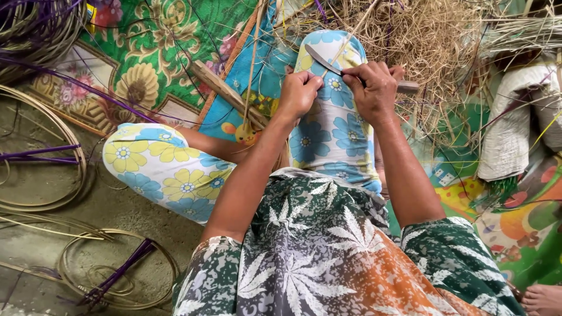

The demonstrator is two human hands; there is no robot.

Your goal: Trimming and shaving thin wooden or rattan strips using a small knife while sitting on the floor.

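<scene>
My right hand (376,89) grips a knife (321,59) with a grey blade pointing up-left and a wooden handle sticking out to the right. My left hand (300,92) pinches a thin pale cane strip (351,34) just below the blade; the strip runs up and to the right into a heap of straw-coloured shavings (430,41). Both hands rest over my raised knee in flowered blue and yellow trousers (331,134).
Coils of pale cane with purple strands (111,275) lie on the bare floor at the left. A flowered green mat (158,52) lies beneath my legs. A wooden stick (225,93) leans by my left knee. Folded cloth (518,123) is at the right; someone's toes (541,299) show bottom right.
</scene>
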